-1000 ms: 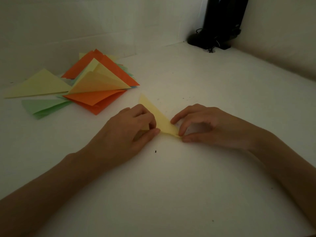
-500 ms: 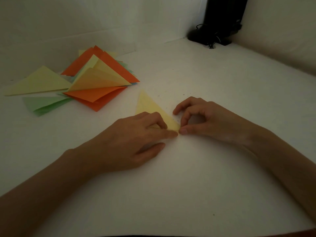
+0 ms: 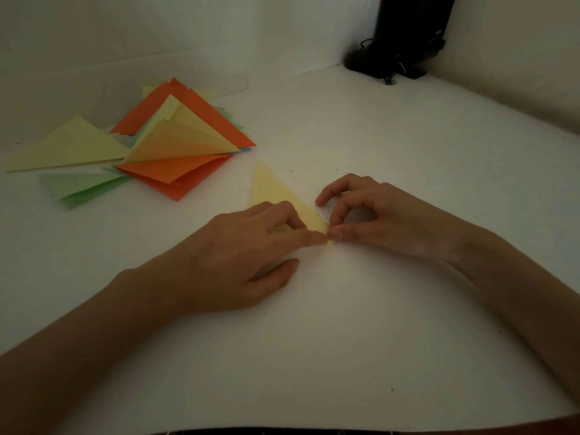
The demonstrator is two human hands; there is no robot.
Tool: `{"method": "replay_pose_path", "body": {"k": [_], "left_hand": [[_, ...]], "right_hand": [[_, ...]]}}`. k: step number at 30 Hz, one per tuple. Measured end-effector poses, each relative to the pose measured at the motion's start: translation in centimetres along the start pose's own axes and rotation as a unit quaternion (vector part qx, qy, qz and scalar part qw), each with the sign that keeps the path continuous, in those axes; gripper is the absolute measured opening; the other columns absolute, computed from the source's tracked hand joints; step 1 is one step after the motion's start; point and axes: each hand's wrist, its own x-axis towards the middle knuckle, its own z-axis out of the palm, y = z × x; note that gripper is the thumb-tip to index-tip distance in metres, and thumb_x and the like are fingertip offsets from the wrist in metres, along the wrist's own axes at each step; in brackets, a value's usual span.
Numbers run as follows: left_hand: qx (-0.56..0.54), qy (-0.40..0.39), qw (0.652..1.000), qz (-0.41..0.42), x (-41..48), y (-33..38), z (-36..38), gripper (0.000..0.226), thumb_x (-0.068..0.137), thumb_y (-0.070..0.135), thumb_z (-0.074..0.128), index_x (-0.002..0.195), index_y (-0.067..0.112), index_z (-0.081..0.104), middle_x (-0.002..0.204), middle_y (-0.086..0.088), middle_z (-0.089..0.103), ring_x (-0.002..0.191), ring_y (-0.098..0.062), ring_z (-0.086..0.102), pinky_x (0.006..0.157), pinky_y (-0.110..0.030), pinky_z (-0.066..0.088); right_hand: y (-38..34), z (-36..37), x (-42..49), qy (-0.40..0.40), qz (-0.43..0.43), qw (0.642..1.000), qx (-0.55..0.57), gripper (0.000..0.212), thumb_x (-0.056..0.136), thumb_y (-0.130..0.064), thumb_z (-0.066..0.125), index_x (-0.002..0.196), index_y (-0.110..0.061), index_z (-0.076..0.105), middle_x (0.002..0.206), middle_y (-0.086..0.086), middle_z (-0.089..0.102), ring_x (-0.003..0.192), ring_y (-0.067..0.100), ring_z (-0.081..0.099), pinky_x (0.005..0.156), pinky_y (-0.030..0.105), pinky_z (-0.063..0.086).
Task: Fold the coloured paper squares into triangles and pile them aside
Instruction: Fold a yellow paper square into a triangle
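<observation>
The step in hand looks like the finishing of a fold: a yellow paper triangle (image 3: 274, 191) lies flat on the white table (image 3: 314, 340), its far point aimed away from the person and its near corner caught between the two hands. The left hand (image 3: 248, 246) rests over the near part of the paper. One outstretched finger presses down close to that corner, the other fingers are bent with their tips on the sheet, and the thumb lies on the table off the paper, so its grip is released and it only pins the paper. The right hand (image 3: 386, 221) meets it at the same corner. Thumb and forefinger form a ring whose tips close on the paper's tip, so its grip appears to be a pinch on the corner. Whether the layers there are fully matched cannot be told.

Well to the left, near the wall, lies the pile of folded triangles (image 3: 175, 146) in orange, yellow and green, loosely fanned, not squared. A black stand (image 3: 405, 36) with cables occupies the far corner.

The next move probably calls for sharpening the crease along the long edge. The flat triangle must then be lifted without letting it spring open and carried to the pile.
</observation>
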Motion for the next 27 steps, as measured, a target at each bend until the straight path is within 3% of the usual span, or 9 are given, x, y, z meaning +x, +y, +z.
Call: {"method": "replay_pose_path", "body": {"k": [6,10,15,17,19,20,23,27], "left_hand": [[0.028,-0.006,1.0,0.004,0.3,0.3,0.0,0.041,0.092,0.031,0.038,0.127,0.026,0.058,0.109,-0.01,0.057,0.087,-0.024,0.058,0.06,-0.036,0.051],[0.006,0.001,1.0,-0.008,0.3,0.5,0.1,0.041,0.091,0.032,0.038,0.125,0.026,0.06,0.109,-0.009,0.057,0.088,-0.023,0.057,0.063,-0.038,0.052],[-0.028,0.006,0.999,-0.035,0.1,0.7,0.4,0.042,0.091,0.035,0.038,0.126,0.028,0.06,0.113,-0.007,0.053,0.092,-0.022,0.057,0.07,-0.039,0.053],[-0.028,0.004,0.999,-0.042,0.1,0.8,0.4,0.042,0.092,0.037,0.037,0.128,0.03,0.058,0.114,-0.006,0.052,0.095,-0.021,0.056,0.071,-0.038,0.053],[-0.031,0.002,0.998,-0.049,0.1,0.9,0.4,0.043,0.092,0.038,0.036,0.128,0.031,0.057,0.114,-0.005,0.051,0.097,-0.021,0.055,0.072,-0.037,0.053],[-0.031,0.003,0.998,-0.05,0.1,0.9,0.4,0.043,0.092,0.038,0.036,0.128,0.031,0.057,0.113,-0.005,0.051,0.097,-0.021,0.055,0.072,-0.036,0.052],[-0.03,0.008,0.998,-0.052,0.0,0.9,0.6,0.042,0.091,0.04,0.037,0.128,0.032,0.057,0.113,-0.004,0.05,0.098,-0.02,0.054,0.072,-0.03,0.048],[-0.077,0.014,0.995,-0.06,-0.2,0.7,0.7,0.042,0.09,0.042,0.04,0.126,0.033,0.059,0.116,-0.001,0.049,0.102,-0.019,0.054,0.077,-0.039,0.052]], "right_hand": [[-0.1,0.4,0.0,0.015,0.01,1.0,-0.01,0.012,0.08,-0.029,0.069,0.074,-0.035,0.061,0.118,-0.024,0.048,0.115,-0.001,0.039,0.092,0.006,0.029],[-0.1,0.3,-0.2,0.0,0.013,1.0,-0.007,0.014,0.083,-0.03,0.065,0.086,-0.038,0.055,0.125,-0.023,0.041,0.123,0.001,0.03,0.095,0.006,0.023],[-0.2,-0.6,-0.8,-0.057,0.041,0.997,0.016,0.028,0.09,-0.017,0.057,0.102,-0.042,0.053,0.141,-0.021,0.029,0.129,-0.011,0.01,0.104,0.02,0.01],[-0.2,-0.9,-0.9,-0.06,0.048,0.997,0.031,0.031,0.091,-0.014,0.055,0.103,-0.043,0.055,0.141,-0.023,0.03,0.131,-0.009,0.012,0.105,0.022,0.01],[-0.4,-0.4,-0.7,-0.031,0.057,0.997,0.042,0.02,0.093,-0.021,0.054,0.103,-0.038,0.057,0.139,-0.021,0.034,0.131,-0.005,0.018,0.106,0.023,0.013],[-0.6,0.0,-0.6,-0.013,0.061,0.998,0.028,0.013,0.094,-0.028,0.052,0.105,-0.035,0.056,0.138,-0.018,0.035,0.129,-0.003,0.02,0.104,0.022,0.015],[-0.6,1.0,-0.3,0.01,0.041,0.996,-0.081,0.023,0.091,-0.039,0.052,0.111,-0.028,0.047,0.135,-0.011,0.035,0.126,0.004,0.023,0.096,0.015,0.017],[-0.2,0.0,-0.7,-0.048,0.038,0.998,-0.034,0.023,0.091,-0.031,0.056,0.112,-0.036,0.047,0.14,-0.016,0.03,0.129,-0.005,0.016,0.103,0.021,0.015]]}}
